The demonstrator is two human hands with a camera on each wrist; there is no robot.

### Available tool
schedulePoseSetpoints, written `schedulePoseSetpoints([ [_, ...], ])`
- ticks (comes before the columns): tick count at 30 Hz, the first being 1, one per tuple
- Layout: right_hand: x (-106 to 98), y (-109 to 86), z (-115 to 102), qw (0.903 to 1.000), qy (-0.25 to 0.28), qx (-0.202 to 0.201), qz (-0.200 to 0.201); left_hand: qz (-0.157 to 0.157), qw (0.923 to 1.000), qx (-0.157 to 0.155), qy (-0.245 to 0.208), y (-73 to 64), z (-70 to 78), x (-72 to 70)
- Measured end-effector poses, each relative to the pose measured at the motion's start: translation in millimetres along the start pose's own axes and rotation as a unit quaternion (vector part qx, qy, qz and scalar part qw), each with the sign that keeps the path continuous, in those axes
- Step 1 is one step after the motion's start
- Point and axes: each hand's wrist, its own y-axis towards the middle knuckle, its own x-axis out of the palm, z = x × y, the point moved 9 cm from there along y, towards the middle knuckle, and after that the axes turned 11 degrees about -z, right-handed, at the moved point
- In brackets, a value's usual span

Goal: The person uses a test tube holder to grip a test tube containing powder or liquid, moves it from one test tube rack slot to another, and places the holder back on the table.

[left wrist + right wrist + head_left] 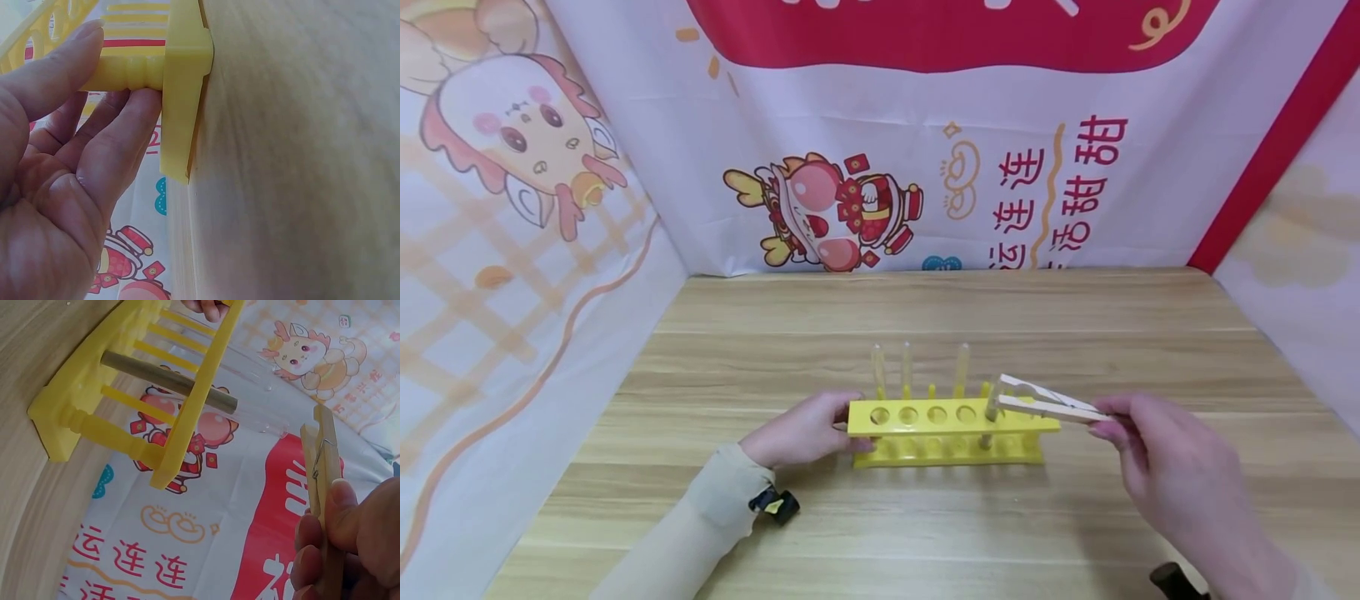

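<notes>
A yellow test tube rack (940,419) stands on the table. At its left end, my left hand (808,429) grips the end post (125,73) between thumb and fingers. One test tube (215,399), dark with contents along its lower part and clear near its mouth, stands in a hole toward the rack's right end. My right hand (1180,458) pinches a wooden test tube clamp (1056,404), whose tips are close to that tube's mouth. In the right wrist view the clamp appears just past the mouth, apart from the glass.
Behind the rack's holes, several yellow pegs rise, and three clear test tubes (907,371) stand there with rounded ends up. Printed cloth (865,100) hangs behind the wooden table (820,317) and along both sides. A black wrist camera (775,504) sits at the left wrist.
</notes>
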Motion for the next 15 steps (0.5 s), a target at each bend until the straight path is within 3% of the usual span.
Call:
schedulePoseSetpoints([
  [15,3.8,18.6,3.0,0.9998,0.0,-0.02,0.003,-0.002,1.0,0.0,-0.002,-0.4,-0.9,0.1],
])
